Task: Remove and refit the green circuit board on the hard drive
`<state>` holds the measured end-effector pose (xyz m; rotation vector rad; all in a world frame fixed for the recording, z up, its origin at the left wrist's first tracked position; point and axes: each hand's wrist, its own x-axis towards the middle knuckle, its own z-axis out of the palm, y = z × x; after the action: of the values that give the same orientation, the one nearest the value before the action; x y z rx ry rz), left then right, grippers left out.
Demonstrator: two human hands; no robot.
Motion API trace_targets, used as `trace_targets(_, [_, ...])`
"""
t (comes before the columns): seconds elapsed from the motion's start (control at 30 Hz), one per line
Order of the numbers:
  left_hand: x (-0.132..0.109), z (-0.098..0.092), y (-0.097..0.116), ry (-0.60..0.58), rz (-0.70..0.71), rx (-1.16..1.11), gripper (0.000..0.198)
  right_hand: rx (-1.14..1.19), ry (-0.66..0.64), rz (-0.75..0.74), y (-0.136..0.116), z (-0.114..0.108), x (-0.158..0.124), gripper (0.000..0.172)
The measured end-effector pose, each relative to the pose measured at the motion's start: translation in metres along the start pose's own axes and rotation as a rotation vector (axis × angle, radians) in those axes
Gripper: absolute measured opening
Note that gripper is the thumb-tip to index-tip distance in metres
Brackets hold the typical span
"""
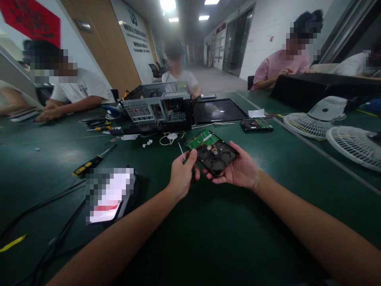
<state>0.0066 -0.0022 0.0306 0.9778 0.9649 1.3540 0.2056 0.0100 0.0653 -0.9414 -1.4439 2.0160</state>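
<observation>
A hard drive, its green circuit board side facing up, is held tilted above the table. My right hand supports it from the right edge and underneath, fingers wrapped below. My left hand is closed at its left side, the thumb against the drive's edge. From that same fist pokes the thin metal shaft of a screwdriver; its handle is mostly hidden in the palm. A second hard drive lies on the table farther right.
An opened computer case stands ahead, beside a black panel. At left lie a yellow-black screwdriver, a phone and black cables. White fan parts sit at right. Several people sit around the green table.
</observation>
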Motion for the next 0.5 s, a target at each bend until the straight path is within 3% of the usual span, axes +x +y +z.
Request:
trace_targets(0.1, [0.001, -0.003, -0.003, 0.067, 0.019, 0.136, 0.040, 0.061, 0.054, 0.002, -0.002, -0.012, 0.000, 0.093])
trace_targets(0.2, [0.001, -0.011, -0.005, 0.096, 0.142, 0.320, 0.036, 0.126, 0.130, -0.059, -0.004, -0.035, -0.002, 0.085])
trace_targets(0.33, [-0.002, -0.022, -0.008, 0.045, 0.302, 0.508, 0.028, 0.131, 0.334, -0.174, -0.006, -0.084, -0.011, 0.081])
trace_targets(0.5, [-0.005, -0.026, -0.010, -0.054, 0.357, 0.648, 0.027, 0.207, 0.653, -0.259, -0.009, -0.155, -0.040, 0.066])
